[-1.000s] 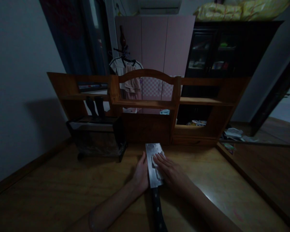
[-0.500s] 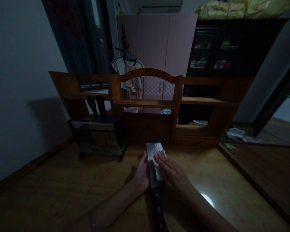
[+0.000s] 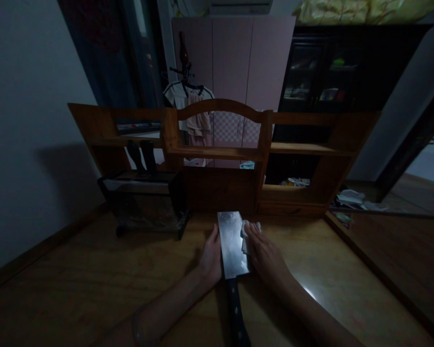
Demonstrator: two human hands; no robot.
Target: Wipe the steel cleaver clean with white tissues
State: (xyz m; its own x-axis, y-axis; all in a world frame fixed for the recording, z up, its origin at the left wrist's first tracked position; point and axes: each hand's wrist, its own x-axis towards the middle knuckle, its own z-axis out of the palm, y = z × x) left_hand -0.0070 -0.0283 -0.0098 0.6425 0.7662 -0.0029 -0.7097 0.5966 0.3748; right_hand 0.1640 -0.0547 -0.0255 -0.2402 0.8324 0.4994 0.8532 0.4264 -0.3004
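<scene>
A cleaver [image 3: 232, 246] with a broad steel blade and a black riveted handle points away from me above the wooden desk. My left hand [image 3: 210, 258] grips the blade along its left edge, thumb up and the other fingers hidden beneath. In my right hand [image 3: 265, 253] is a crumpled white cloth or tissue [image 3: 245, 236], pinched at the blade's right edge. Most of the blade face shows, shiny with some marks near its far end. No hand is on the handle.
A black-framed knife block [image 3: 144, 205] with two dark handles sticking up stands at the left on the desk [image 3: 94, 284]. Behind it runs a wooden shelf unit [image 3: 217, 154]. Farther back are a pink wardrobe [image 3: 231, 62], hanging clothes and a dark cabinet [image 3: 347, 72].
My right hand has slid the white wipe from the middle of the blade face to its right edge, baring more steel. My left hand keeps its hold on the cleaver.
</scene>
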